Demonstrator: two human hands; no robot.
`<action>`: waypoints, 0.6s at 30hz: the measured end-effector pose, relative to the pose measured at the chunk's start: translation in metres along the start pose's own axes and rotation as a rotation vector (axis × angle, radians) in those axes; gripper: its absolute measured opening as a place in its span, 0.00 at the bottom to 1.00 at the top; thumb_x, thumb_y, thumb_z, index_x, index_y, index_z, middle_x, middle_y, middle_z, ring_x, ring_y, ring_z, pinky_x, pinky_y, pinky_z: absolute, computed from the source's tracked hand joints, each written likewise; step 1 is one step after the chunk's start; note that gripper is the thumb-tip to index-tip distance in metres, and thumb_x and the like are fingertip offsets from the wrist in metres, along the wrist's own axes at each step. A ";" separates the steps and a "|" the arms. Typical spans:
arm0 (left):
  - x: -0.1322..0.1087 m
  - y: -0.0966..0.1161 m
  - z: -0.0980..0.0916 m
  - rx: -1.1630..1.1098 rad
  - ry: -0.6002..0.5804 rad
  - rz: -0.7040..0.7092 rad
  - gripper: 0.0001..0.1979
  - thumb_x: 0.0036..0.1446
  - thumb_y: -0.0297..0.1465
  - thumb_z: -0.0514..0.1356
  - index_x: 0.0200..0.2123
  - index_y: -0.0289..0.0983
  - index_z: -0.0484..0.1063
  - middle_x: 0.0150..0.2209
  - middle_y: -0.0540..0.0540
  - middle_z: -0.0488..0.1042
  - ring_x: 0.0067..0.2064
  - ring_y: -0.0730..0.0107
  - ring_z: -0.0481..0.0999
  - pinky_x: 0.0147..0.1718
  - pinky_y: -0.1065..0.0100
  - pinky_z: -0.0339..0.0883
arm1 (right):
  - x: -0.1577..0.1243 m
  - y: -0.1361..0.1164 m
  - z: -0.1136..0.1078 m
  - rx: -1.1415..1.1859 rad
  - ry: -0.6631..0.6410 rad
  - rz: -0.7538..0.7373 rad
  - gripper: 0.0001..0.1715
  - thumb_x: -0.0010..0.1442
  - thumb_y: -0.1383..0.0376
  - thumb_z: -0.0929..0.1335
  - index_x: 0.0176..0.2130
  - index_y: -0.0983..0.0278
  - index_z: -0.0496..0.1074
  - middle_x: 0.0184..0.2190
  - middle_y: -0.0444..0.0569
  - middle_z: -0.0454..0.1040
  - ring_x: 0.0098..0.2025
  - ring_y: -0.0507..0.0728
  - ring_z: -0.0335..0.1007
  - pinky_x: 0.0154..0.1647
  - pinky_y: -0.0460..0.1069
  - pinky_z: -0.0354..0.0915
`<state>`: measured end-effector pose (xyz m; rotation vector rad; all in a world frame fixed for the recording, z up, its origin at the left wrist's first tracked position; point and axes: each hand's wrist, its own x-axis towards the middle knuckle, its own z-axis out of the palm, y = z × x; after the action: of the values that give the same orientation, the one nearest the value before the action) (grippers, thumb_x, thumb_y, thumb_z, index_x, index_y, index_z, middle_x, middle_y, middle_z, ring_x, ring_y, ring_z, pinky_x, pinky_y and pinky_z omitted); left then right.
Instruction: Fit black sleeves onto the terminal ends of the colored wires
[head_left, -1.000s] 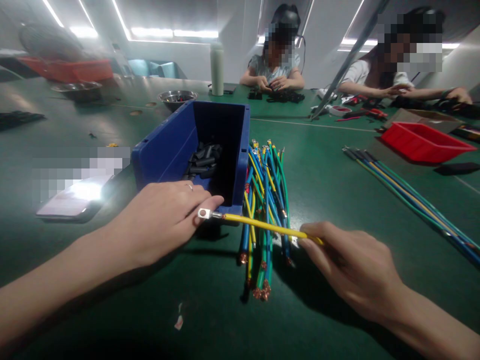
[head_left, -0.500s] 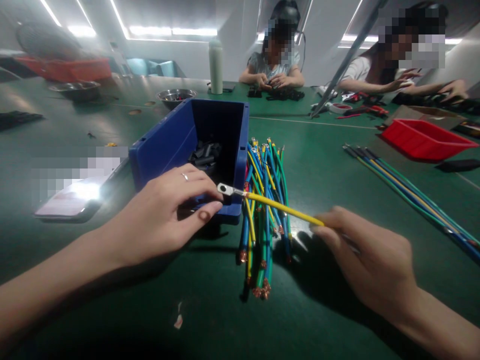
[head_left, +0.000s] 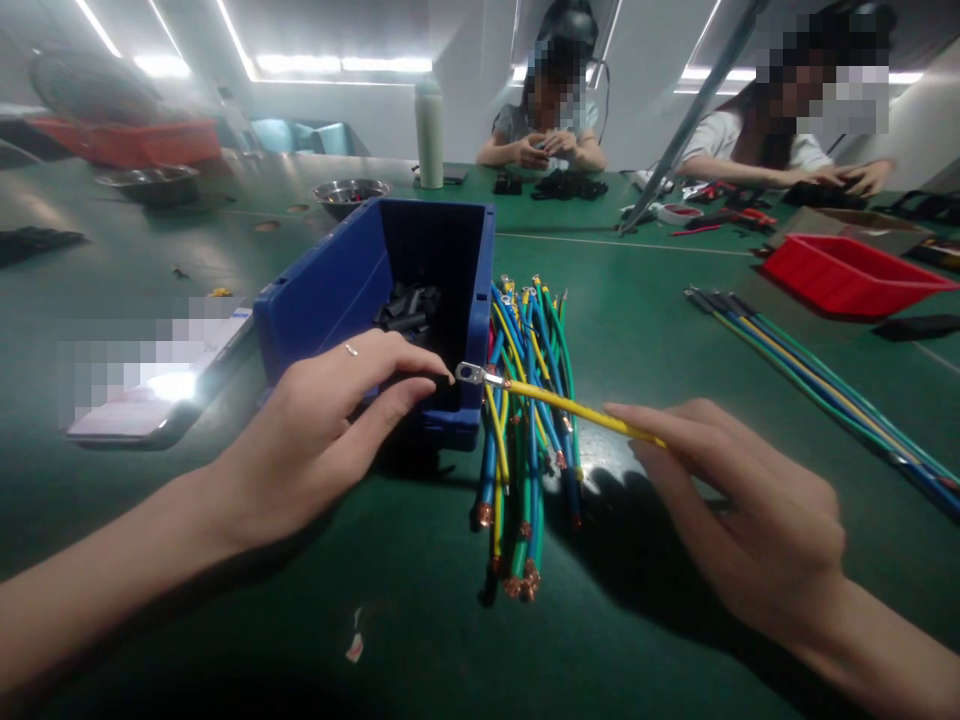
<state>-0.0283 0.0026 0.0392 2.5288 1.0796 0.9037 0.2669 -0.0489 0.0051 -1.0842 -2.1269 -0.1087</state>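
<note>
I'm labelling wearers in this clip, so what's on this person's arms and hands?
No sleeves, gloves or watch show on either arm. The left hand wears a thin ring on one finger; the right hand shows no ring.

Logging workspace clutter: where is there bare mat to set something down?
Bare mat lies between the wire bundle and the long wires, beyond the right hand. Crowded: by the blue bin, around the left hand and the yellow wire.

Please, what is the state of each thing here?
yellow wire, held in the right hand, off the table
left hand, fingertips at mouth of the blue bin, grip unclear
blue bin, open, black tubes inside
wire bundle, lying loose on the table
red tray, open, far right
</note>
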 end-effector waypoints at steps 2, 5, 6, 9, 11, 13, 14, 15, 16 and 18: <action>-0.002 0.002 0.001 0.030 0.014 -0.015 0.08 0.71 0.29 0.50 0.45 0.38 0.69 0.40 0.51 0.71 0.40 0.72 0.72 0.40 0.73 0.63 | 0.001 0.001 0.001 -0.007 0.013 -0.022 0.18 0.65 0.75 0.65 0.53 0.63 0.69 0.34 0.45 0.73 0.31 0.48 0.70 0.30 0.44 0.65; -0.004 0.006 0.002 0.058 0.008 -0.009 0.05 0.70 0.30 0.51 0.45 0.38 0.66 0.38 0.52 0.68 0.38 0.73 0.70 0.38 0.73 0.62 | 0.002 0.002 0.002 -0.010 0.027 -0.051 0.17 0.64 0.76 0.66 0.52 0.64 0.70 0.33 0.44 0.73 0.30 0.47 0.69 0.29 0.43 0.64; -0.005 0.007 0.002 0.065 0.007 0.002 0.04 0.70 0.30 0.52 0.45 0.39 0.66 0.38 0.53 0.68 0.37 0.73 0.69 0.37 0.73 0.61 | 0.002 0.001 0.002 -0.005 0.028 -0.056 0.18 0.63 0.76 0.66 0.51 0.65 0.71 0.33 0.44 0.73 0.29 0.47 0.69 0.29 0.42 0.64; -0.006 0.007 0.003 0.079 0.013 0.043 0.03 0.70 0.31 0.54 0.44 0.38 0.65 0.36 0.53 0.67 0.34 0.74 0.68 0.35 0.73 0.60 | 0.002 -0.001 0.000 0.016 0.039 -0.069 0.19 0.62 0.77 0.67 0.51 0.64 0.71 0.32 0.43 0.73 0.29 0.46 0.69 0.27 0.41 0.63; -0.007 0.004 0.004 0.081 0.018 0.085 0.04 0.71 0.31 0.53 0.45 0.38 0.65 0.36 0.52 0.67 0.35 0.74 0.68 0.35 0.73 0.60 | 0.002 -0.003 -0.001 0.029 0.044 -0.075 0.19 0.62 0.78 0.66 0.51 0.65 0.71 0.33 0.43 0.73 0.29 0.45 0.69 0.27 0.41 0.63; -0.007 -0.001 0.005 0.081 0.019 0.134 0.06 0.72 0.31 0.51 0.45 0.36 0.66 0.36 0.51 0.68 0.36 0.73 0.69 0.37 0.72 0.60 | 0.001 -0.004 -0.002 0.037 0.049 -0.080 0.19 0.62 0.78 0.66 0.51 0.65 0.71 0.33 0.43 0.74 0.28 0.45 0.68 0.27 0.40 0.63; -0.008 -0.003 0.006 0.078 0.022 0.156 0.07 0.72 0.31 0.51 0.44 0.36 0.67 0.36 0.50 0.69 0.37 0.72 0.70 0.37 0.72 0.61 | 0.001 -0.005 -0.002 0.040 0.051 -0.081 0.19 0.62 0.78 0.66 0.51 0.65 0.71 0.32 0.42 0.73 0.28 0.44 0.68 0.27 0.40 0.62; -0.008 -0.005 0.007 0.072 0.031 0.176 0.08 0.72 0.32 0.51 0.44 0.35 0.67 0.37 0.49 0.69 0.37 0.71 0.70 0.37 0.71 0.61 | 0.001 -0.005 -0.003 0.042 0.053 -0.079 0.19 0.62 0.78 0.66 0.51 0.65 0.71 0.32 0.42 0.73 0.28 0.44 0.68 0.26 0.40 0.62; -0.008 -0.006 0.007 0.066 0.037 0.192 0.09 0.73 0.32 0.51 0.44 0.35 0.68 0.37 0.48 0.70 0.37 0.70 0.70 0.37 0.70 0.61 | 0.001 -0.005 -0.003 0.046 0.055 -0.077 0.18 0.63 0.78 0.66 0.51 0.65 0.71 0.32 0.42 0.73 0.28 0.44 0.68 0.26 0.40 0.62; -0.008 -0.008 0.009 0.053 0.065 0.217 0.10 0.72 0.32 0.51 0.44 0.33 0.68 0.37 0.47 0.71 0.37 0.70 0.71 0.36 0.69 0.62 | 0.001 -0.005 -0.002 0.047 0.057 -0.069 0.18 0.63 0.78 0.66 0.51 0.65 0.71 0.33 0.42 0.73 0.28 0.44 0.67 0.26 0.40 0.62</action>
<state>-0.0314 0.0026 0.0254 2.7172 0.8695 1.0309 0.2636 -0.0522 0.0087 -0.9694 -2.1060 -0.1209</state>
